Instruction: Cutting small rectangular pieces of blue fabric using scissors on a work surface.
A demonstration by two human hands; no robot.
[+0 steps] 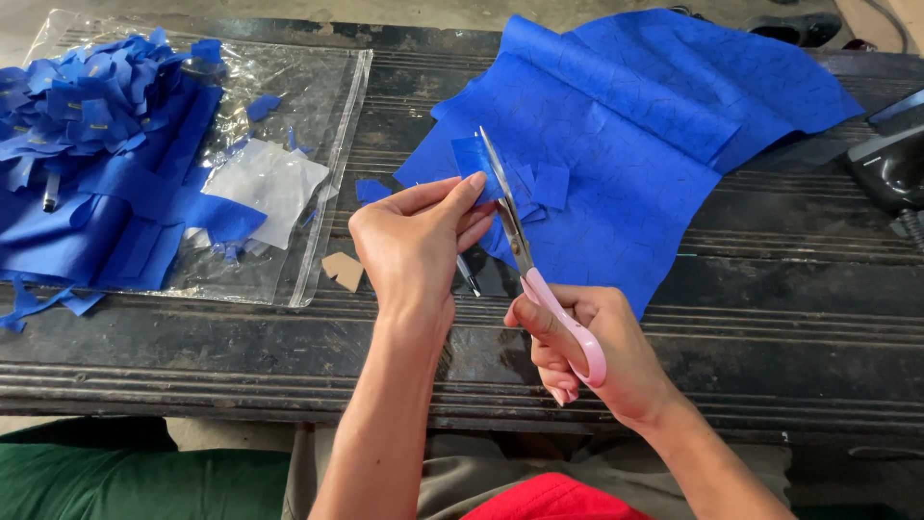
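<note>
My left hand [416, 241] pinches a small blue leather piece [475, 159] between thumb and fingers, lifted above the dark table. My right hand [589, 349] grips pink-handled scissors [539, 279]; their blades point away from me and run up along the right edge of the small piece. Behind both lies a large blue leather sheet [626, 125] with drawn outlines, spread over the table's far middle and right. A pen [468, 274] lies on the table just under my left hand.
A clear plastic sheet [318, 125] at the left carries a heap of blue leather cut-outs and scraps [96, 154] and a white piece [269, 183]. A small tan cardboard template [344, 271] lies by its edge. A dark machine part [890, 169] sits at the far right.
</note>
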